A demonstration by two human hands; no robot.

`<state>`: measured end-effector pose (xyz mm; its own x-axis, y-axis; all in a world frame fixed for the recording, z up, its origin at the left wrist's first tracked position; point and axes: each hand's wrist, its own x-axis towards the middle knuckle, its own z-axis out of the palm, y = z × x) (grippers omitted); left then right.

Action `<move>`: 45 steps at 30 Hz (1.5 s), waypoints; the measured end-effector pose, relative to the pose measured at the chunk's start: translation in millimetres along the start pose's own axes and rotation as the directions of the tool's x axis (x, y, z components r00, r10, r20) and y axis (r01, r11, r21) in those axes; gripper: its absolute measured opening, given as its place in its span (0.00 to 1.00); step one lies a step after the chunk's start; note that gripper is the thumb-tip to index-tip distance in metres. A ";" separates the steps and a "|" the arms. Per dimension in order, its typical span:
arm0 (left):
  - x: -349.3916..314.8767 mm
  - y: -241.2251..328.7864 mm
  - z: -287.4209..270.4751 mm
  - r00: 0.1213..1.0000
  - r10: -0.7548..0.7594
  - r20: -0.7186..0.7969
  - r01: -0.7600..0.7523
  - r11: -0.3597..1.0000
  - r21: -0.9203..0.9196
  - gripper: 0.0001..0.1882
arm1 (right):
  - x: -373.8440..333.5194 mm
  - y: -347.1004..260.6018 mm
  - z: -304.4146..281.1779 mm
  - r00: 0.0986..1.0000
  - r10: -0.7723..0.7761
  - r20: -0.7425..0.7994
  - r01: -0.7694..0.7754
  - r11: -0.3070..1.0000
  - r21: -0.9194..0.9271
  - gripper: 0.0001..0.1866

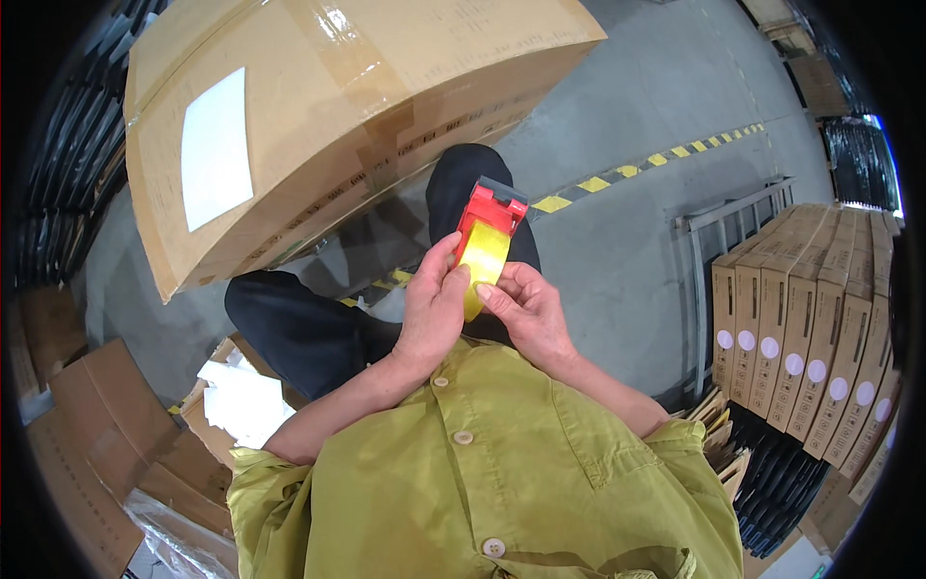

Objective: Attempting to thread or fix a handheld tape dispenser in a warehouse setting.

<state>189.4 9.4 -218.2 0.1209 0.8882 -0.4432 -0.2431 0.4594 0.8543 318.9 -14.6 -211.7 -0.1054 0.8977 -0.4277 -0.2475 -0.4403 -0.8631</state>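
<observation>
Between my two hands, in front of my chest, is a red tape dispenser (497, 207) with a dark edge at its far end. A roll of yellow tape (485, 253) sits in it. My left hand (434, 299) grips the roll from the left, its thumb lying on the tape. On the other side my right hand (526, 307) has its thumb pressed to the near part of the roll, fingers curled behind it. Beyond my knees stands a large cardboard box (318, 145) with clear tape along its top and a white sheet (217, 150) on it.
At the right, flat brown cartons (801, 318) stand in a row beside a grey metal rack (699, 289). Yellow-and-black tape (627, 172) marks the floor. Lower left are an open carton holding white paper (246, 398) and more cardboard (116, 405). Dark stacked items (68, 154) line the far left.
</observation>
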 end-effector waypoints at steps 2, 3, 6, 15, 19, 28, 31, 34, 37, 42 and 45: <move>-1.4 -0.7 -0.3 1.000 0.012 -0.009 -0.012 1.000 0.028 0.20 | -0.1 1.2 0.5 1.000 0.000 -0.008 0.000 1.000 -0.009 0.13; -2.1 4.7 2.4 0.999 -0.014 -0.029 0.014 1.000 0.006 0.20 | 0.4 1.9 0.8 1.000 -0.003 -0.016 0.003 1.000 -0.021 0.12; -0.3 5.0 5.5 0.996 -0.051 -0.077 0.048 0.998 -0.037 0.17 | 0.6 11.6 -0.1 0.999 -0.035 0.001 0.035 0.999 -0.028 0.11; 13.6 5.8 -3.3 0.979 -0.108 -0.175 0.084 0.987 -0.139 0.11 | 1.2 -0.2 5.2 0.998 0.002 0.061 0.017 0.954 -0.298 0.14; 2.5 28.3 -21.4 0.994 -0.082 0.068 0.086 0.994 -0.063 0.11 | -5.1 -64.8 -14.0 0.745 -0.529 0.408 0.598 0.256 -0.760 0.29; -9.5 15.5 -28.7 0.950 -0.139 0.278 0.105 0.985 0.133 0.16 | 26.6 -55.6 -29.2 0.790 -0.114 0.603 0.608 0.281 -0.743 0.29; -13.7 21.2 -25.3 0.951 -0.196 0.239 0.153 0.970 0.189 0.16 | 27.4 -46.2 -31.7 0.784 -0.124 0.608 0.614 0.303 -0.729 0.29; -13.0 21.2 -20.2 0.963 -0.212 0.166 0.183 0.968 0.173 0.15 | 28.2 -44.2 -29.0 0.789 -0.160 0.593 0.610 0.318 -0.726 0.31; -6.7 14.7 -17.3 0.974 -0.202 0.106 0.182 0.968 0.171 0.13 | 29.1 -41.7 -28.6 0.814 -0.152 0.560 0.575 0.339 -0.745 0.29; 1.2 9.0 -17.2 0.974 -0.209 0.089 0.204 0.977 0.056 0.11 | 33.2 -44.7 -29.1 0.816 -0.107 0.568 0.565 0.358 -0.743 0.28; 2.8 8.3 -16.5 0.972 -0.225 0.074 0.220 0.973 0.068 0.11 | 34.0 -45.1 -28.3 0.826 -0.086 0.558 0.546 0.374 -0.750 0.27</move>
<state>171.9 15.6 -216.8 0.2436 0.7598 -0.6027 -0.1446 0.6430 0.7521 353.7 35.4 -194.9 -0.6028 0.7874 -0.1289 0.5722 0.3141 -0.7576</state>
